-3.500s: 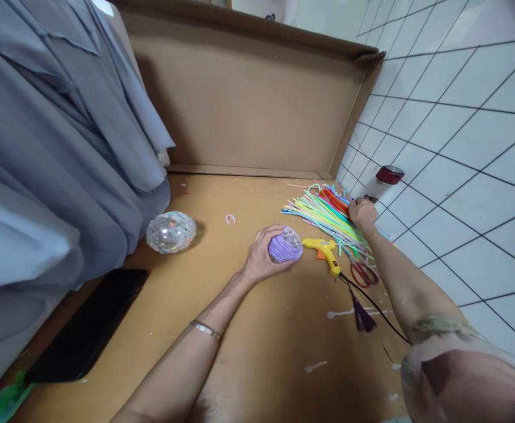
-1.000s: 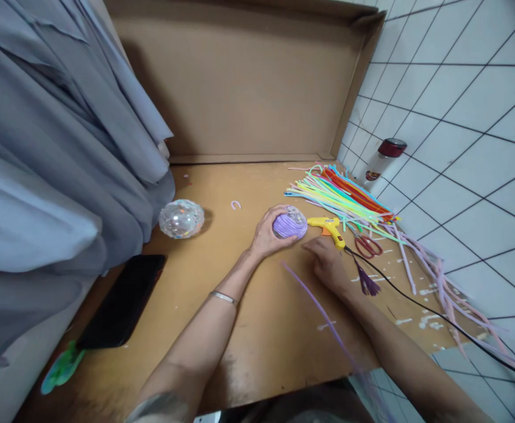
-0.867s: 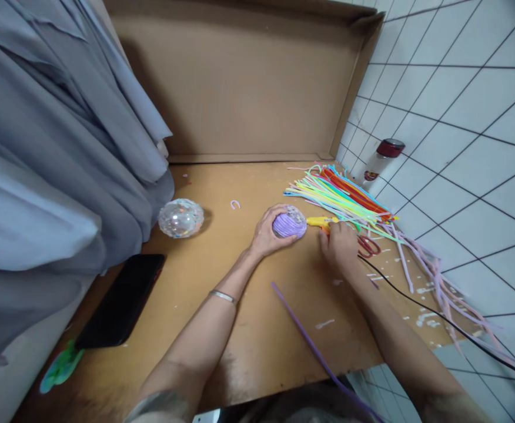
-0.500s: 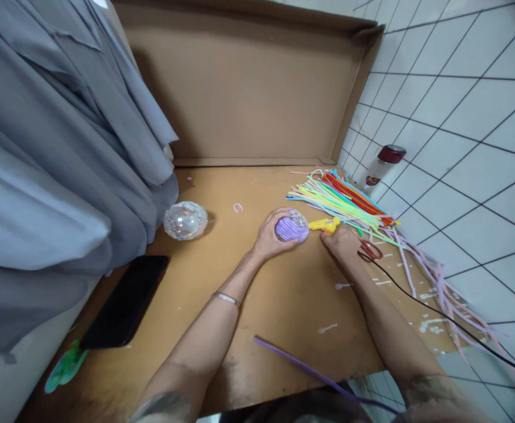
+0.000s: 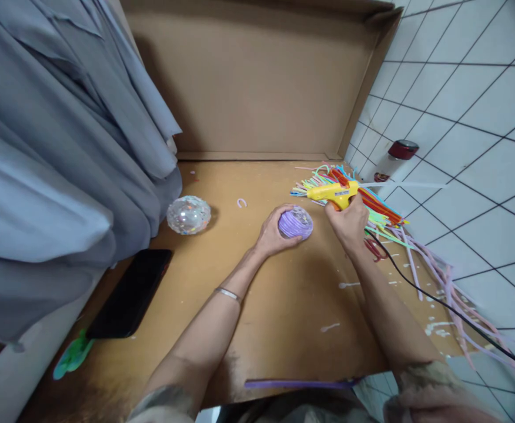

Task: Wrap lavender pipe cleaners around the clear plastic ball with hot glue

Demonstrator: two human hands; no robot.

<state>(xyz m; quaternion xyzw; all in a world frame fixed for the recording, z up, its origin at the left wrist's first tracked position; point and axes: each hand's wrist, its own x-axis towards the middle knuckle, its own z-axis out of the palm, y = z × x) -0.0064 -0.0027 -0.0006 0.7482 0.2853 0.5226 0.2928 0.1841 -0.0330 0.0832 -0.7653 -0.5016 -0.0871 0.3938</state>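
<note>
My left hand (image 5: 273, 234) is wrapped round a ball covered with purple pipe cleaner (image 5: 294, 225); its upper right part shows clear and speckled. In my right hand (image 5: 350, 223) is a yellow hot glue gun (image 5: 332, 192), raised above the table with its nozzle pointing left. A whitish glue stick (image 5: 403, 185) sticks out of the gun's back. The nozzle is apart from the ball, above and to its right. A single purple pipe cleaner (image 5: 299, 384) lies along the near edge of the table.
A clear speckled ball (image 5: 189, 215) and a black phone (image 5: 129, 294) lie at left. Many coloured pipe cleaners (image 5: 385, 216), red-handled scissors (image 5: 375, 249) and a red-lidded jar (image 5: 394, 160) are at right. The black cord (image 5: 411, 286) trails right. Cardboard (image 5: 257, 82) stands behind.
My right hand has lifted the glue gun up and away from the ball. The purple pipe cleaner at the near edge now lies flatter. My left hand keeps its hold on the ball.
</note>
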